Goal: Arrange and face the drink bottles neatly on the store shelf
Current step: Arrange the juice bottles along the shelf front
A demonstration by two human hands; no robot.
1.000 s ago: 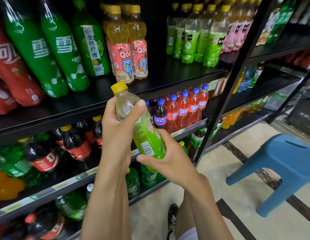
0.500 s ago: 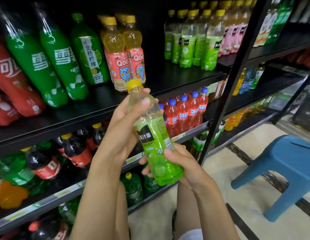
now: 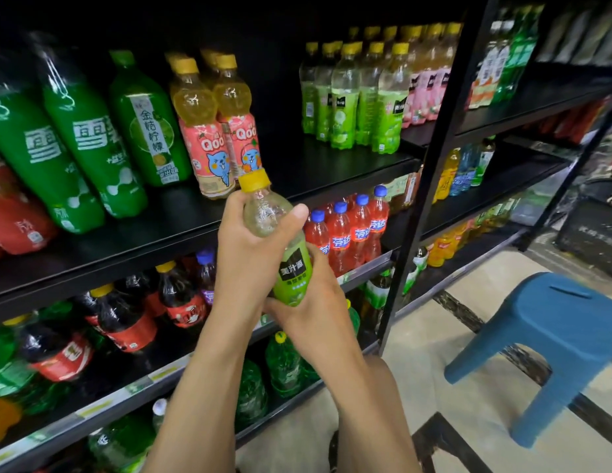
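- The clear plastic drink bottle with a green label and yellow cap (image 3: 292, 273) is held off the black store shelf (image 3: 332, 169), tilted, with its label towards the camera.
- The left hand (image 3: 250, 257) has its grip closed round the bottle's clear shoulder; the right hand (image 3: 320, 302) grips its base.
- Step in hand, by my reading: orienting the label before shelving.
- Next move likely calls for standing it upright, label outward, beside the row of matching green-labelled bottles (image 3: 345, 110).
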